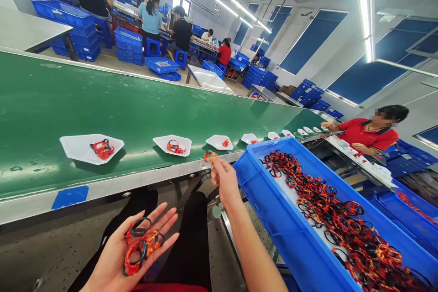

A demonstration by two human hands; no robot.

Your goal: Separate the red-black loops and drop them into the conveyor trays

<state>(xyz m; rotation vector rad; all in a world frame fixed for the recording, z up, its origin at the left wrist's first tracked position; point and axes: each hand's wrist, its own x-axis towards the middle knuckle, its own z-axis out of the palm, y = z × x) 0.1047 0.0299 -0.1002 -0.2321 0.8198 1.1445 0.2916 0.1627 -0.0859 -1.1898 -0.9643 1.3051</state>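
My left hand (137,246) is palm up with its fingers spread, and several red, orange and black bands (142,242) lie on it. Pinched in the fingertips of my right hand (224,180) is a small red and orange band (210,156), held over the near edge of the green conveyor belt (137,100). Beyond it stands a white tray (214,141) with small red pieces inside. Two more white trays (77,147) (164,141) to the left each hold a red and black band with red pieces.
A blue crate (284,210) full of red and black bands stands right of my right arm. More white trays line the belt toward a person in a red shirt (366,134). Other people work behind the belt among blue crates (128,45).
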